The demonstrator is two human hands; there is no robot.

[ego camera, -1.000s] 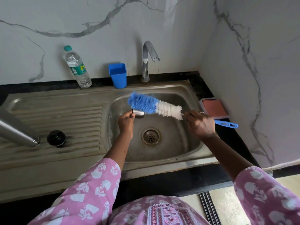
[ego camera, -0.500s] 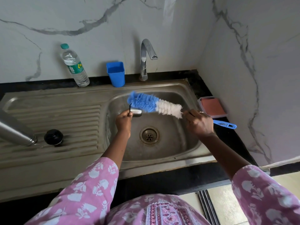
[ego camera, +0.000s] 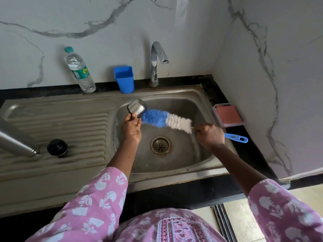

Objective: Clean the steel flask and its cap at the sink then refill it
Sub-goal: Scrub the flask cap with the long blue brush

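Steel cap (ego camera: 137,107): over sink basin (ego camera: 183,154), pinched in left hand (ego camera: 131,129); light, rigid, likely slippery wet; rim hold.
Bottle brush (ego camera: 166,120): right hand (ego camera: 209,136) clamped on handle, blue bristles touching cap.
Steel flask (ego camera: 16,142): lying on drainboard (ego camera: 78,130).

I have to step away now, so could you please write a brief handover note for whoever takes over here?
Left hand: grip on the steel cap, held over the sink.
Right hand: grip on the bottle brush, blue tip at the cap's mouth.
Flask and black stopper lie on the drainboard.
Tap shows no water.
Done: cap scrub underway.
Left: rinse cap, clean flask, refill.
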